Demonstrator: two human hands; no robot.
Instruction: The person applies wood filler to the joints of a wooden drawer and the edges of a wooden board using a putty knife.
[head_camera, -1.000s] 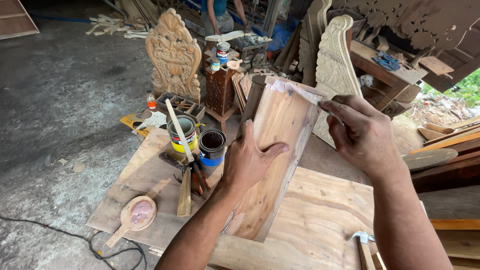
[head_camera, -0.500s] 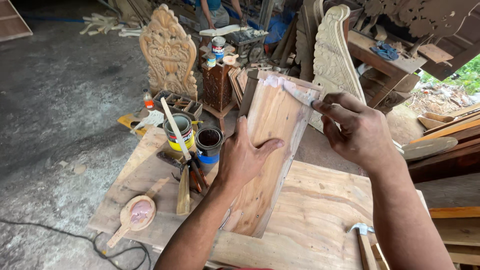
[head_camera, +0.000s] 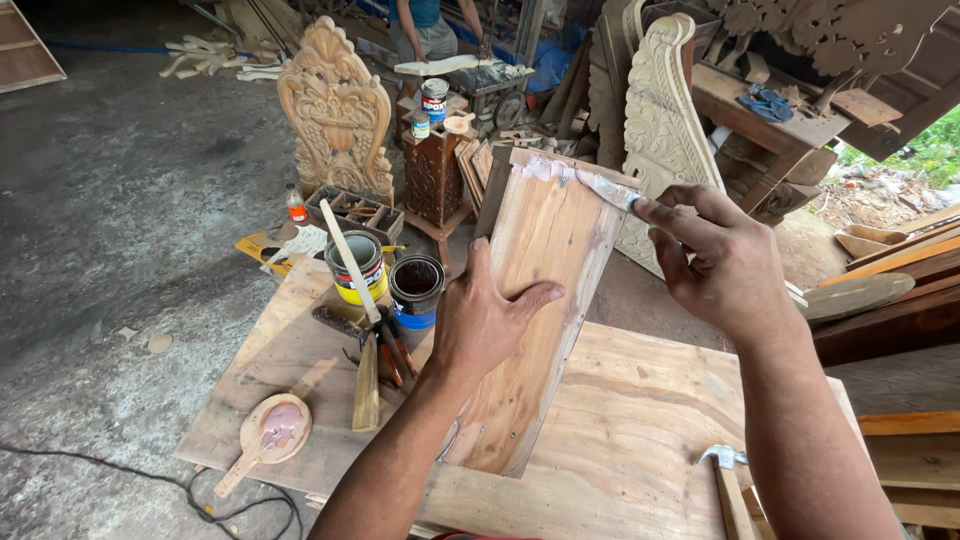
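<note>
While my left hand (head_camera: 490, 322) presses flat on a tilted wooden panel (head_camera: 540, 300), my right hand (head_camera: 725, 262) works a putty knife (head_camera: 607, 189) at its top edge.

My left fingers are spread and unclenched, palm down on the middle of the panel, grasping nothing. My right fingers are pinched tight around the putty knife, whose blade touches the panel's upper right corner, beside a smear of pale filler (head_camera: 545, 168). Standing on its lower end, the panel rests on a low plywood table (head_camera: 640, 420) and leans away from me. Left of it stand 2 open cans (head_camera: 415, 290), a stick (head_camera: 347, 258) lying across one. Near the table's left edge lies a wooden paddle (head_camera: 272, 432) holding pink paste. At the lower right lies a hammer (head_camera: 728, 478). Carved wooden pieces (head_camera: 335, 110) stand well behind.
</note>
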